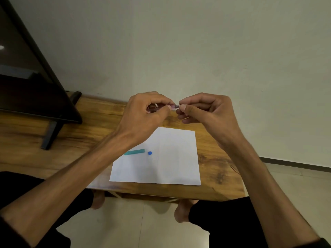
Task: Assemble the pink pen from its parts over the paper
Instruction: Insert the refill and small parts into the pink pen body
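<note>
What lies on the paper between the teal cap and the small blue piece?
Nothing: the head view shows bare white paper between the teal cap and small blue piece.

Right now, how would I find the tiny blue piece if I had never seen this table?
Start at the wooden table and find the white paper lying on it. On the paper's left part, below the two hands, lies a long teal piece. Just right of it, not touching, sits the tiny blue piece: short, blocky and darker blue.

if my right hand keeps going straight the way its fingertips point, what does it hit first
Most likely the end of the pink pen that the left hand holds. The right hand pinches at that end already, fingertips pointing left towards it.
</note>
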